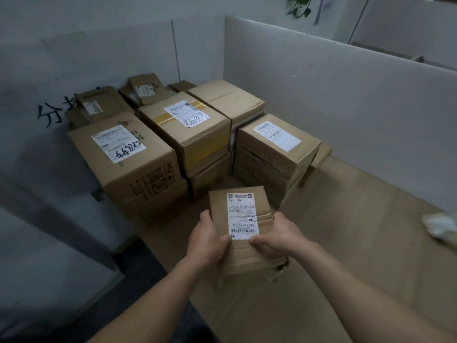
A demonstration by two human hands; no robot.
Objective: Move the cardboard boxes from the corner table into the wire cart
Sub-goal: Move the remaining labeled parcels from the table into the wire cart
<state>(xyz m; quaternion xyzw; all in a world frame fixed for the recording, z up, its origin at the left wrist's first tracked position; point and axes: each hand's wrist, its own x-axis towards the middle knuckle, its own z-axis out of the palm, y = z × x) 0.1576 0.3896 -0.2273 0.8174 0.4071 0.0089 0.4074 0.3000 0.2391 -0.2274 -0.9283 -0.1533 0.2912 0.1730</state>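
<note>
A small cardboard box with a white shipping label is held between both hands, just above the cardboard-covered table. My left hand grips its left side and my right hand grips its right side. Behind it, several larger labelled boxes are stacked in the corner: one at the left, one in the middle, one at the right and one at the back. The wire cart is not in view.
White partition panels wall the table at the right and back. Flattened, smaller cartons lean against the left wall. A crumpled white bag lies at the table's right edge. Dark floor shows at the lower left.
</note>
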